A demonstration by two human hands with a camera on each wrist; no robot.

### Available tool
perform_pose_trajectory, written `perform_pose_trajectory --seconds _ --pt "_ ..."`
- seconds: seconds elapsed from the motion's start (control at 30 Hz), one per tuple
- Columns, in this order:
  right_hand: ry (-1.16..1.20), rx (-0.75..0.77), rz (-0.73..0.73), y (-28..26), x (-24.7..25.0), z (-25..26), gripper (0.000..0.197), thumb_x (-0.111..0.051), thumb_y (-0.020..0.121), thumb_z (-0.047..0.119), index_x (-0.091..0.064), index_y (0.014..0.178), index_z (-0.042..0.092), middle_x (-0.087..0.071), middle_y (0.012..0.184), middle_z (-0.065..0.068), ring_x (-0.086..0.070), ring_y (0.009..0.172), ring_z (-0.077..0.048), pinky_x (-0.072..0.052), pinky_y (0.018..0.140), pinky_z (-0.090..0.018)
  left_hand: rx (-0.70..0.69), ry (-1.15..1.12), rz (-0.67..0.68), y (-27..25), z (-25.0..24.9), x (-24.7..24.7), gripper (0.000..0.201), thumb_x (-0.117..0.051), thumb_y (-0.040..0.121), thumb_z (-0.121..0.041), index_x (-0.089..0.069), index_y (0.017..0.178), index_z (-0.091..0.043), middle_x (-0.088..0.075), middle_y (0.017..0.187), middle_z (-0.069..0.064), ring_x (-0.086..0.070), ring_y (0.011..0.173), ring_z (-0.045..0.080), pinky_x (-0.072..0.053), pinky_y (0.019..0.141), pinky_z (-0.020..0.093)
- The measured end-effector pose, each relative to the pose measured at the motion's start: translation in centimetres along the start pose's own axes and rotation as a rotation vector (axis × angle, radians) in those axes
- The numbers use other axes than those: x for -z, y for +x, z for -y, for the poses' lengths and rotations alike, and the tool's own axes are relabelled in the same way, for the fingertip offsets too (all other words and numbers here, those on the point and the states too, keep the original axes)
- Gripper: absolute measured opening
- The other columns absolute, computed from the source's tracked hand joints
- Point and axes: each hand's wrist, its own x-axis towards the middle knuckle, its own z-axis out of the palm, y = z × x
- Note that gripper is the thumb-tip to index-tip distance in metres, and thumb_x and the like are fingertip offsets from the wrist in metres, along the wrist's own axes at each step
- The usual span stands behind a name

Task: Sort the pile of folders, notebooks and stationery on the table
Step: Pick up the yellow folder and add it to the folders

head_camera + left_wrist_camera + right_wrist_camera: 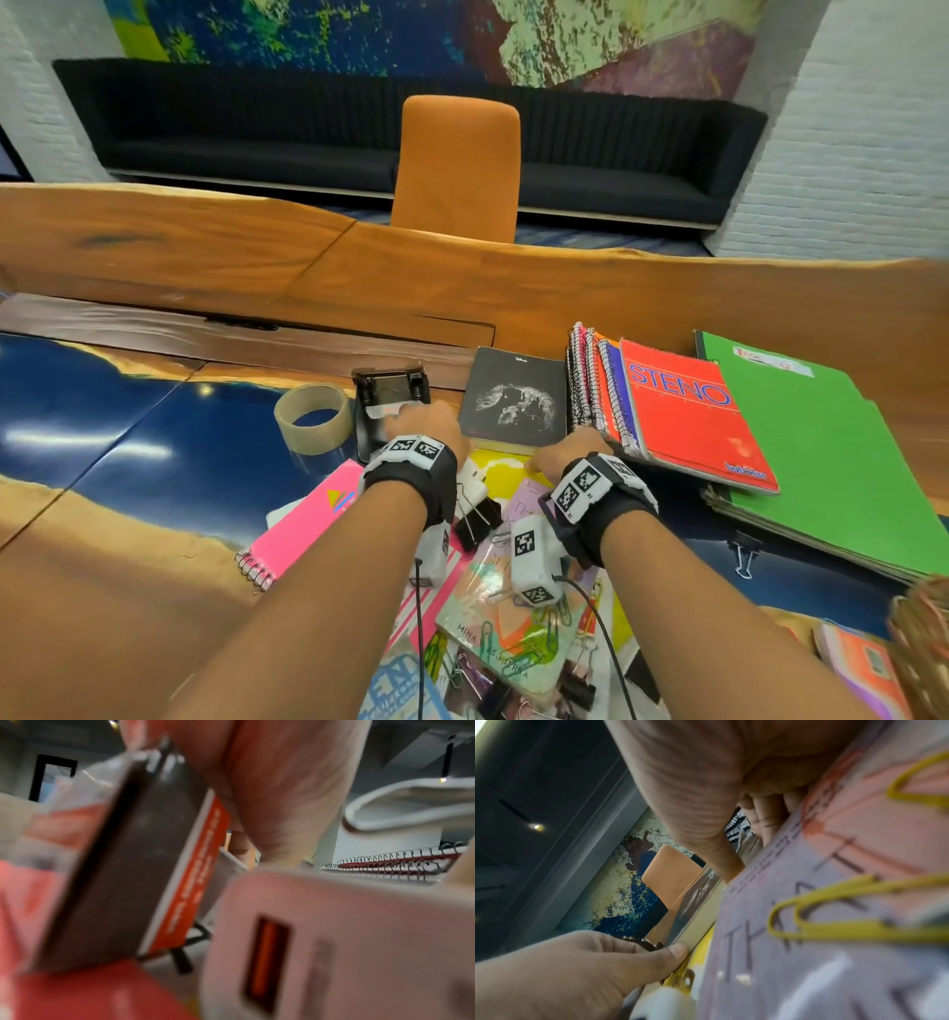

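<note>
The black metal hole punch [382, 411] is held by the curled fingers of the left hand [423, 424], straight ahead beside the clear tape roll [313, 419], while the right hand [567, 455] is curled on the pale purple notebook [808, 902] nearby.

Bright covers on a blue and wood table [154, 421]
Red steno notebook [693, 411], green folder [832, 442], pink spiral pad [303, 519], black notebook [513, 398] with grey print
</note>
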Motion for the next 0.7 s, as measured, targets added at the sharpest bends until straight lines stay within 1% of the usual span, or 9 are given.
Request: perform_pose_trajectory --seconds 0.1,0.2,0.23,0.3,0.33,0.4,0.47,0.6,0.7 --pt "-0.041 0.006 0.011 0.3 0.4 0.1 0.033 -0.07 0.086 0.019 -0.056 0.113 0.005 -0.047 0.072 -0.004 -0.047 0.056 -0.018 -0.036 0.044 -0.027 0.038 -0.027 -0.005 0.3 -0.1 0.1 0.025 -0.058 0.089 -0.045 -0.05 0.083 -0.022 -0.067 0.103 0.005 -0.06 0.101 0.027 -0.043 0.087 0.037" --pt "-0.048 0.034 0.083 0.4 0.0 0.6 0.033 -0.073 0.084 0.021 -0.06 0.108 0.004 -0.057 0.08 -0.006 -0.063 0.085 -0.027 -0.051 0.069 -0.032 0.06 -0.114 0.002 0.6 -0.5 0.1 0.041 -0.054 0.089 -0.06 -0.056 0.082 -0.02 -0.067 0.093 0.005 -0.064 0.089 0.027 -0.049 0.08 0.034" --pt "-0.062 0.041 0.115 0.5 -0.3 0.8 0.033 -0.076 0.082 0.024 -0.058 0.101 0.003 -0.06 0.086 -0.005 -0.063 0.091 -0.026 -0.051 0.074 -0.032 0.058 -0.124 0.004 0.7 -0.6 0.0 0.043 -0.054 0.088 -0.062 -0.059 0.086 -0.019 -0.067 0.092 0.004 -0.064 0.087 0.027 -0.051 0.078 0.033" --pt "-0.166 0.065 0.168 0.3 -0.6 1.0 0.038 -0.078 0.082 0.03 -0.053 0.082 0.002 -0.059 0.087 -0.004 -0.06 0.089 -0.023 -0.05 0.076 -0.031 0.049 -0.126 0.008 0.9 -1.0 -0.2 0.04 -0.057 0.088 -0.058 -0.06 0.091 -0.019 -0.066 0.093 0.005 -0.064 0.087 0.027 -0.051 0.076 0.033" --pt "-0.235 0.102 0.183 0.2 -0.7 1.3 0.037 -0.076 0.084 0.033 -0.056 0.084 0.002 -0.059 0.09 -0.004 -0.06 0.093 -0.023 -0.049 0.077 -0.03 0.046 -0.128 0.009 1.0 -1.1 -0.1 0.035 -0.059 0.088 -0.054 -0.059 0.09 -0.019 -0.066 0.093 0.005 -0.062 0.086 0.027 -0.05 0.075 0.032" --pt "-0.308 0.155 0.222 -0.1 -1.0 1.7 0.038 -0.067 0.09 0.039 -0.064 0.11 0.007 -0.064 0.111 -0.004 -0.061 0.109 -0.023 -0.047 0.078 -0.029 0.041 -0.123 0.018 1.1 -1.0 -0.1 0.027 -0.061 0.087 -0.046 -0.058 0.089 -0.019 -0.066 0.092 0.005 -0.058 0.08 0.027 -0.048 0.073 0.032" --pt "-0.343 0.184 0.259 0.0 -1.5 1.9 0.036 -0.053 0.098 0.038 -0.064 0.124 0.016 -0.064 0.123 -0.003 -0.061 0.112 -0.026 -0.044 0.076 -0.029 0.016 -0.094 0.035 1.3 -0.7 -0.2 0.028 -0.063 0.085 -0.046 -0.06 0.093 -0.02 -0.066 0.093 0.005 -0.056 0.081 0.027 -0.047 0.073 0.032" --pt "-0.42 0.207 0.201 1.1 -2.4 2.2 0.032 -0.05 0.1 0.034 -0.067 0.121 0.018 -0.068 0.118 -0.004 -0.065 0.105 -0.03 -0.051 0.079 -0.032 -0.047 -0.085 0.04 1.3 -0.4 -0.2 0.029 -0.062 0.083 -0.043 -0.063 0.102 -0.02 -0.067 0.102 0.005 -0.059 0.099 0.03 -0.048 0.083 0.04" --pt "-0.353 0.232 0.185 0.6 -1.8 2.6 0.039 -0.042 0.104 0.037 -0.065 0.118 0.009 -0.064 0.125 -0.008 -0.06 0.115 -0.03 -0.044 0.081 -0.033 -0.055 -0.09 0.078 1.1 0.0 0.1 0.029 -0.058 0.088 -0.04 -0.062 0.107 -0.019 -0.065 0.108 0.006 -0.057 0.107 0.031 -0.048 0.092 0.044"
